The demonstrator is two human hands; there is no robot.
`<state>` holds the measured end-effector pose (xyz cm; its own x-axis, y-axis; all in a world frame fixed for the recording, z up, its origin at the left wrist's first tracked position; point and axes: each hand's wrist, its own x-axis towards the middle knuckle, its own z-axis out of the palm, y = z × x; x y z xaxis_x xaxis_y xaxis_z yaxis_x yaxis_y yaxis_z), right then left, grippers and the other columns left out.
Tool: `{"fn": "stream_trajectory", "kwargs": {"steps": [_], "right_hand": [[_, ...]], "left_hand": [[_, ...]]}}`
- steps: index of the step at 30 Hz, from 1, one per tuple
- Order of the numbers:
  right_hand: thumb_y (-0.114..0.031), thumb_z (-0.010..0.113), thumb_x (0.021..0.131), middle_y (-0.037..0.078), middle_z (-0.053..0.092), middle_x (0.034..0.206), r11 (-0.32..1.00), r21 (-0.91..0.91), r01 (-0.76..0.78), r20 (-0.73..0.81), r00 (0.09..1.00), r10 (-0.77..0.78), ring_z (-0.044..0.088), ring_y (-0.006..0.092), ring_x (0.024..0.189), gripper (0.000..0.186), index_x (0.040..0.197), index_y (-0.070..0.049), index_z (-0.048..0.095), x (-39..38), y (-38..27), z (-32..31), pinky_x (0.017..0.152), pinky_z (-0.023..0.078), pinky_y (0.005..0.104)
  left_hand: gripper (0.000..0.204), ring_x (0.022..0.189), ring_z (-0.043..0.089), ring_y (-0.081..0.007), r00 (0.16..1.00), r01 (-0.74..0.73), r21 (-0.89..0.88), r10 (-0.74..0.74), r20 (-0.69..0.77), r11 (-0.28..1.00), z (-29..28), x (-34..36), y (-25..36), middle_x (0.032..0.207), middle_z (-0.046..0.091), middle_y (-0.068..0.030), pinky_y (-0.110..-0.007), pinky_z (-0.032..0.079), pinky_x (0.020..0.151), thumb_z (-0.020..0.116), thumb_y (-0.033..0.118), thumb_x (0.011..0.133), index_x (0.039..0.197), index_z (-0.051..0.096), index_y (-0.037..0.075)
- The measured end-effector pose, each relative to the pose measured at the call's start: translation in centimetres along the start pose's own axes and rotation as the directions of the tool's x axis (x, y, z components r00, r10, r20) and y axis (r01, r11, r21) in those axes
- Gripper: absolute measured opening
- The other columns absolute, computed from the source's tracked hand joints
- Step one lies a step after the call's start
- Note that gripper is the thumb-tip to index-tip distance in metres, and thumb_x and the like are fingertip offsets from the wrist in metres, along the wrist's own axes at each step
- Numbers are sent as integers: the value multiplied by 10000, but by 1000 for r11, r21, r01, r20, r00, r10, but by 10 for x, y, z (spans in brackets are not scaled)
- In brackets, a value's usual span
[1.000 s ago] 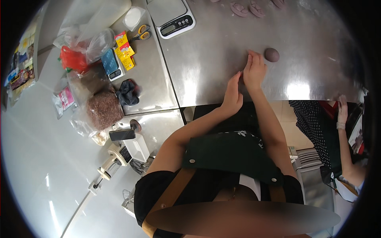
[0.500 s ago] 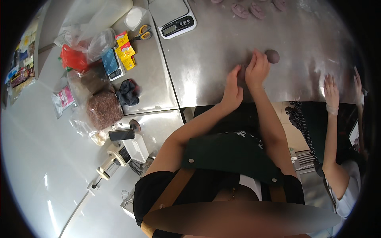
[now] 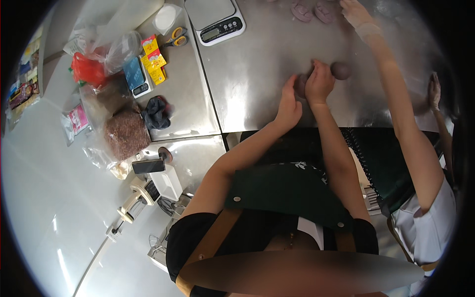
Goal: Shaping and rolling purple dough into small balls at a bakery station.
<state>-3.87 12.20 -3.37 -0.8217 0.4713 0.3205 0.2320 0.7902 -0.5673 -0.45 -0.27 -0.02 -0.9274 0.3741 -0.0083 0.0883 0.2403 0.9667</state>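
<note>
A smooth purple-brown dough ball (image 3: 300,86) sits on the steel table between my two hands. My left hand (image 3: 289,105) curves along its left side, fingers together and thumb apart. From the right, my right hand (image 3: 320,83) cups the same ball with bent fingers and hides part of it. A second dough ball (image 3: 340,71) rests just right of my right hand, near its knuckles. At the far side lie shaped, grooved dough pieces (image 3: 301,12), and a co-worker's hand (image 3: 355,14) reaches beside them.
The co-worker's arm (image 3: 396,94) stretches across the table on my right; another person's hand (image 3: 435,91) is at the right edge. A kitchen scale (image 3: 221,30) stands far left. Beyond the table seam are scissors (image 3: 178,37), yellow packets (image 3: 154,59), a small scale (image 3: 142,89) and a bag of brown granules (image 3: 126,134).
The co-worker on the right has leaned in and stretched an arm to the far dough pieces. My hands stay around the ball, shifting only slightly; more of it shows.
</note>
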Motion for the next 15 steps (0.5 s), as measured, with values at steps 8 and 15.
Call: {"fn": "stream_trajectory", "kwargs": {"steps": [8, 15], "right_hand": [[-106, 477, 900, 81, 636, 933, 996, 77, -37, -41, 998, 40, 607, 280, 862, 192, 1031, -89, 615, -4, -16, -15, 745, 427, 395], [-77, 528, 851, 65, 630, 920, 996, 49, -74, -44, 996, 76, 600, 286, 826, 176, 1007, -107, 604, -18, -1, -8, 678, 406, 405]], "left_hand": [[730, 1348, 282, -333, 996, 39, -122, -29, 82, 992, 1, -16, 9, 1420, 271, -223, -396, 210, 1127, 343, -145, 693, 1402, 203, -44], [697, 1299, 329, -367, 998, 54, -51, -53, 25, 997, 4, -8, 0, 1356, 345, -253, -403, 252, 1102, 387, -124, 692, 1372, 246, -64]]}}
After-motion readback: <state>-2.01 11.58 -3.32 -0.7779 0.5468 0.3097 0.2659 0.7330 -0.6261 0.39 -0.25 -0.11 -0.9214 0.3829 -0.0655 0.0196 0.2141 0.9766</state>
